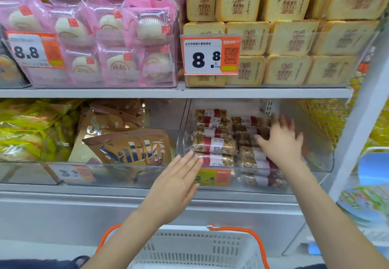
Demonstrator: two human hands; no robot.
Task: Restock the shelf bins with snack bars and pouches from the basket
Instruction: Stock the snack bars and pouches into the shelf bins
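Landmark: clear bin on the lower shelf, right side. Inside it, snack bars stacked in two columns, red bands across each wrapper.

Right hand reaches into the bin over the right column of bars, fingers spread and straight, palm down on or just above the bars; hand is blurred, contact unclear. No closed grip, nothing held.

Left hand sits at the bin's front left corner, fingers straight and together, fingertips at the bin's front wall near the lowest bar of the left column. Grip open, nothing held.

Orange price tag on the bin's front, just right of the left hand.

Left of the bin: brown pouches in the neighbouring bin, yellow packs further left.

Above the bin, on the upper shelf: boxed bread slices behind a price card reading 8.8; pink bun packs to the left of those.

Below the bin: white basket with orange handle at the bottom edge; contents not visible.
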